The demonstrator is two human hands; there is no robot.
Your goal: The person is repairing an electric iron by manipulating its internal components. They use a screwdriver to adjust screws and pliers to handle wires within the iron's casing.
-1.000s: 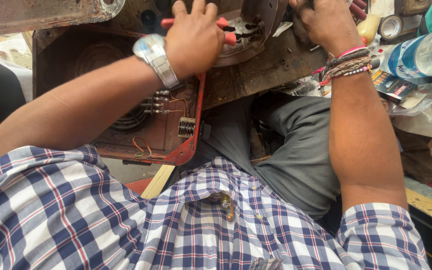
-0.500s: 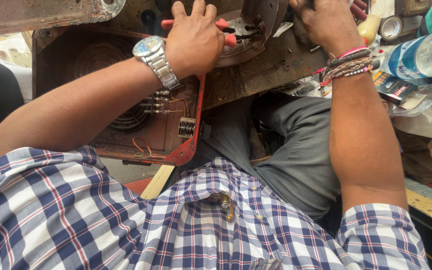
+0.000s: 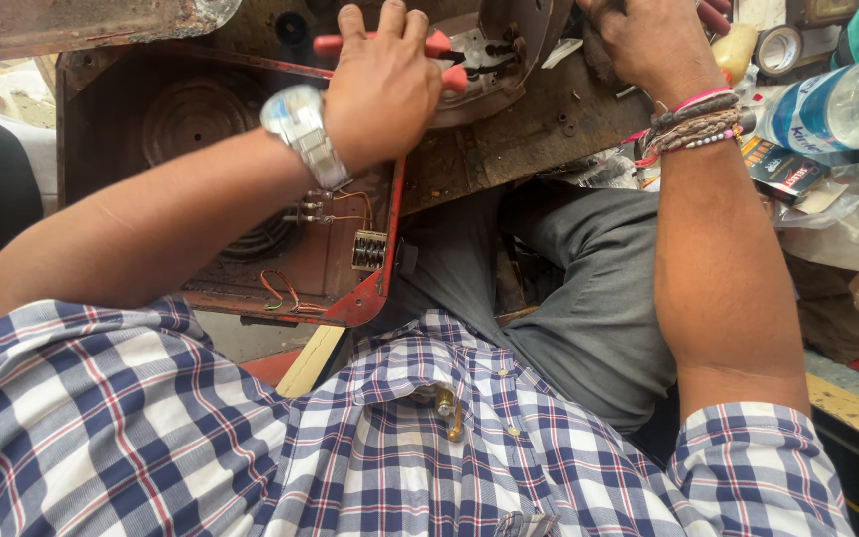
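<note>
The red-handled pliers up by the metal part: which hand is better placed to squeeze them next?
Probably the left hand: it is already wrapped over the red-handled pliers, whose tips sit at the metal part. The right hand is off to the side, on the far edge of that part, away from the handles.

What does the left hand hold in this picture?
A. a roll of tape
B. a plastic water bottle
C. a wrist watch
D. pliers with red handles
D: the left hand is closed around the pliers, whose red handles stick out on both sides of the hand; the water bottle and the roll of tape lie untouched at the right.
</note>
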